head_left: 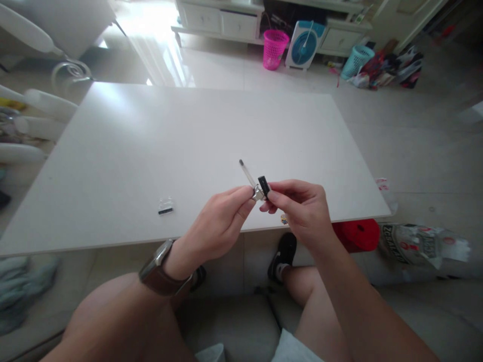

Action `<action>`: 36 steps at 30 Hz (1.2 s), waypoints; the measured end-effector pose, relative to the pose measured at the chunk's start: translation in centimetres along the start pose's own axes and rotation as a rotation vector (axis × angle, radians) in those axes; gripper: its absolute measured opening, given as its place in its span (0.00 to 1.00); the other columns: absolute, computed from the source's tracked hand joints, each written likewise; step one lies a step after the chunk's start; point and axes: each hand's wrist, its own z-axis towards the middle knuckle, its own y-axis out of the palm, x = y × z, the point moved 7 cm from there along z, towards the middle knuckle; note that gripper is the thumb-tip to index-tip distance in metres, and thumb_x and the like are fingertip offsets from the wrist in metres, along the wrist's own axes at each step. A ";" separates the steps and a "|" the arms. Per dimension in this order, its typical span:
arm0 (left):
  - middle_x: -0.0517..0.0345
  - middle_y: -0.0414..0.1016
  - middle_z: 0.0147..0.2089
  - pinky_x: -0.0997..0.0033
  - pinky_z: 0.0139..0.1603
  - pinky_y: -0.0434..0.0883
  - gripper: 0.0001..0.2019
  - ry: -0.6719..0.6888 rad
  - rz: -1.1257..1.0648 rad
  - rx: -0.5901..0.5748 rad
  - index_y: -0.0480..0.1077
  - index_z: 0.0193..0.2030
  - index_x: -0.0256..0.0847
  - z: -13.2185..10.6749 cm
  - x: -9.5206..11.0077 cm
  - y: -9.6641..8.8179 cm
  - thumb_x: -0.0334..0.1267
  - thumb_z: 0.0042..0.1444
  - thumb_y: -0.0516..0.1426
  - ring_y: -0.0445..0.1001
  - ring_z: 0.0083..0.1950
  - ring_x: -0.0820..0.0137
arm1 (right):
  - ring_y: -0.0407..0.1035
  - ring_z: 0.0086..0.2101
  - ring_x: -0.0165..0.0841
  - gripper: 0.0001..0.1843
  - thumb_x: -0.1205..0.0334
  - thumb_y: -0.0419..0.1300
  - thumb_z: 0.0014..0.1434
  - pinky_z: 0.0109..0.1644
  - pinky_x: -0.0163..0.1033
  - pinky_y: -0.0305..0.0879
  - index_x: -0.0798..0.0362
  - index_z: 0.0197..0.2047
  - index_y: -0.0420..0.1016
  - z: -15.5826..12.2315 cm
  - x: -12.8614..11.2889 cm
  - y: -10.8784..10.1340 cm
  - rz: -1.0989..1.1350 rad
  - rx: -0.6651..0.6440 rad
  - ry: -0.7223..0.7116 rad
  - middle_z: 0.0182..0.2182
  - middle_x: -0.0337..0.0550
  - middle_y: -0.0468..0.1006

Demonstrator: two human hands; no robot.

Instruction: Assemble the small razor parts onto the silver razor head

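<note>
My left hand pinches a small silvery piece between thumb and fingers. From that piece a thin pale rod with a dark tip slants up and away over the table. My right hand is closed on a small black rectangular piece, held right against the silvery piece; whether the two are joined I cannot tell. Both hands are just above the near edge of the white table. Left of them, a small clear plastic piece with a black strip lies on the tabletop.
A small yellow sticker or figure shows by the table's near edge, below my right hand. A red object and a printed plastic bag are beyond the near right corner. Across the floor stand a pink basket and a blue-and-white fan.
</note>
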 end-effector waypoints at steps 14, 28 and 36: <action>0.60 0.68 0.32 0.69 0.31 0.63 0.12 0.058 0.015 0.010 0.62 0.37 0.43 -0.7 1.5 -0.9 0.36 0.74 0.47 0.65 0.31 0.72 | 0.81 0.25 0.35 0.06 0.63 0.76 0.54 0.30 0.41 0.82 0.44 0.37 0.89 -1.5 -1.7 0.7 0.031 0.020 0.015 0.27 0.37 0.86; 0.62 0.67 0.32 0.73 0.31 0.62 0.11 0.048 0.065 -0.010 0.63 0.37 0.41 -0.5 1.7 -1.0 0.31 0.73 0.48 0.64 0.31 0.74 | 0.83 0.27 0.32 0.07 0.68 0.74 0.56 0.32 0.34 0.83 0.47 0.38 0.89 -1.5 -2.0 1.0 0.048 -0.010 -0.003 0.28 0.37 0.87; 0.63 0.66 0.32 0.74 0.33 0.62 0.12 0.019 0.061 -0.017 0.64 0.37 0.40 -0.6 1.3 -0.8 0.32 0.74 0.47 0.63 0.31 0.75 | 0.83 0.28 0.31 0.09 0.70 0.73 0.56 0.33 0.31 0.83 0.47 0.39 0.89 -1.4 -2.1 1.1 0.020 -0.036 -0.002 0.29 0.37 0.87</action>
